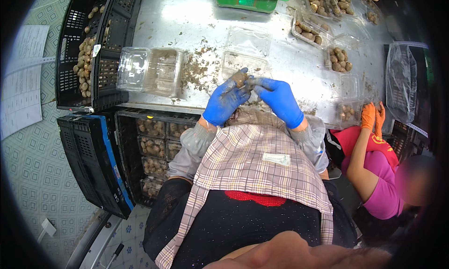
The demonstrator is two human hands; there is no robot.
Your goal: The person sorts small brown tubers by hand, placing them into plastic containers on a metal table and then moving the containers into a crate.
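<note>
My left hand (226,102), in a soiled blue glove, holds a small round brown tuber (240,79) above the metal table. The dirty fingertips of my right hand (277,93), gloved in blue too, are bunched at the tuber's right side. Whether they grip a piece of it is too small to tell. Just behind my hands lies an open clear plastic clamshell box (246,60), its lid folded back. Another open clamshell (165,72) sits to the left, with nothing inside. Brown peelings and soil crumbs (201,67) are scattered between the two boxes.
A black crate (100,51) with loose tubers stands at left. Filled clamshells sit in a lower crate (121,156). A green scale (247,2) is at the back. Filled boxes (339,59) line the right. A co-worker's orange-gloved hands (368,116) are at the right table edge.
</note>
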